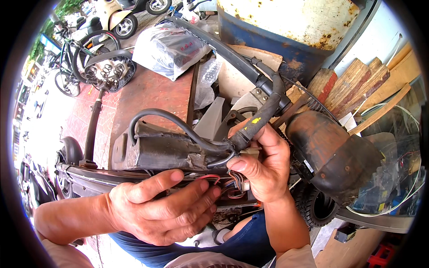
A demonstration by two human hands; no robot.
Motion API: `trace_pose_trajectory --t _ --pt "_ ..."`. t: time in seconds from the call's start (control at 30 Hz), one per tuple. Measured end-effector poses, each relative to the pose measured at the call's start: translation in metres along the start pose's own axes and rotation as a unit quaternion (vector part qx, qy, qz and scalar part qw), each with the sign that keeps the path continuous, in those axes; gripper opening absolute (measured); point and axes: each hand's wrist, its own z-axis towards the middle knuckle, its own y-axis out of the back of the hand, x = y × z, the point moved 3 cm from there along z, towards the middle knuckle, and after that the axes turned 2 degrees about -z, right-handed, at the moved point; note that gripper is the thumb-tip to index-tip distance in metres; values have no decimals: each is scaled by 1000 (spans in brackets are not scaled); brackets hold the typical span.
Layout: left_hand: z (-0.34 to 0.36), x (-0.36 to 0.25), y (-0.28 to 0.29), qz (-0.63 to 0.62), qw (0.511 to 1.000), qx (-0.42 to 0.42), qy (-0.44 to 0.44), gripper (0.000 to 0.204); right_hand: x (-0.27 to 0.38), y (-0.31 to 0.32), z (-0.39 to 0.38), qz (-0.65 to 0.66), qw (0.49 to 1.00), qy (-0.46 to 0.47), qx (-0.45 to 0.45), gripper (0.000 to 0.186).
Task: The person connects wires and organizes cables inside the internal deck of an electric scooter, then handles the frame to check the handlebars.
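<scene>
One big steel drum (286, 33), blue below and rust-flecked white above, stands at one o'clock. At ten o'clock I have a flat, scuffed reddish board (149, 100), and on its far edge, toward eleven, one crinkled clear plastic bag (172, 51) with dark stuff inside. A rounded, rust-stained mudguard (330, 152) bulges out at three, crowding the space beside my right wrist. One long black tube (219, 51) slants in from twelve. At two lean at least three rough-sawn planks (344, 85).

The long black case (167, 149), smooth-sided with a torn patch near its end, lies just left of centre, at nine o'clock. One chunky-treaded tyre (324, 206) sits at four.

The fingers of my right hand (268, 172), just right of centre, are closed around one woven black sleeve (261, 123) splashed with yellow, thumb in front. Those of my left hand (167, 207), at seven, are spread and half bent, covering part of what lies below the case. One thick rubbery cable (172, 114) arches over the case. Smallest is a thin red wire (210, 177) at my left fingertips; I can't tell whether they pinch it.
</scene>
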Motion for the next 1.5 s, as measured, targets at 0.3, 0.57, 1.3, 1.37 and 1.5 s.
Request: trace_pose_trajectory --t 0.3,0.57,1.3,1.37,1.5 --pt "-1 3 2 10 999 34 -40 31 0 0 0 6 1000 6 -1 28" --pt "0 1 0 -6 1000 -4 -2 17 -1 -1 0 14 1000 2 -9 26" --pt "-2 3 3 9 998 47 -52 46 1 -2 -2 38 999 -30 -20 25" --pt "-2 3 3 12 997 47 -52 45 1 -4 -2 47 998 -35 -19 25" --pt "-3 4 1 12 998 42 -55 44 0 -1 -1 47 998 -32 -10 25"
